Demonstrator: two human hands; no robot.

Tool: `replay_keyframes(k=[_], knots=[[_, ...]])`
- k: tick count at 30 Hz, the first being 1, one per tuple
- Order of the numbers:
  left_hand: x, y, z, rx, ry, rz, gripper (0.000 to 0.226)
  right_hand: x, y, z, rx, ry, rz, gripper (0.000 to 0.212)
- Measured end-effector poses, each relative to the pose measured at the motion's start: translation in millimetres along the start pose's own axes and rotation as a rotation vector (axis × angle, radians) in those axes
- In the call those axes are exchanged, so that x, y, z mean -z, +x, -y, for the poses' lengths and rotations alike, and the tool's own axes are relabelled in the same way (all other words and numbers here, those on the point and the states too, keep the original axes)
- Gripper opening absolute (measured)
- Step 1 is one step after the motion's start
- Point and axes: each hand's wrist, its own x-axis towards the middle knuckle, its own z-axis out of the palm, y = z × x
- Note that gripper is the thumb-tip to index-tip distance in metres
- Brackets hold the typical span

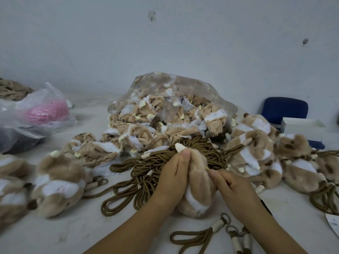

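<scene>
A tan and white plush toy (199, 186) stands on the table at the centre, held between both hands. My left hand (174, 173) grips its left side, thumb up near a cream-coloured tip (179, 147) that pokes out at the top. My right hand (231, 186) pinches a thin stick (208, 169) pushed into the toy's upper right. Just behind the toy lies a tangled heap of brown cords (156, 167).
A clear plastic bag (165, 107) of unturned plush skins sits behind the cords. Finished plush toys (256, 153) pile at the right and more plush toys (56, 182) at the left. Loose cord loops (200, 235) lie near my wrists. A bag with pink material (45, 110) is far left; a blue chair (284, 107) far right.
</scene>
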Motion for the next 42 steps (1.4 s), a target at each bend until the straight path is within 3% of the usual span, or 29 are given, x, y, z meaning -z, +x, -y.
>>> replay_keyframes(k=[7, 13, 20, 27, 37, 42], knots=[[4, 4, 3, 0.008, -0.097, -0.061, 0.042, 5, 2, -6, 0.000, -0.126, -0.024, 0.057], [7, 5, 1, 0.024, -0.147, -0.065, 0.044, 14, 2, -8, 0.005, -0.215, -0.025, 0.049], [-1, 0, 0, 0.005, -0.055, -0.024, 0.038, 2, 1, -6, 0.007, -0.135, -0.039, 0.058], [-10, 0, 0, 0.003, 0.147, 0.079, 0.034, -7, 3, -2, -0.031, -0.083, -0.062, 0.039], [-1, 2, 16, -0.018, 0.283, 0.176, 0.035, 6, 4, -11, -0.091, 0.000, -0.149, 0.046], [8, 7, 9, -0.004, 0.211, -0.035, 0.016, 12, 2, -13, -0.117, 0.001, -0.070, 0.049]])
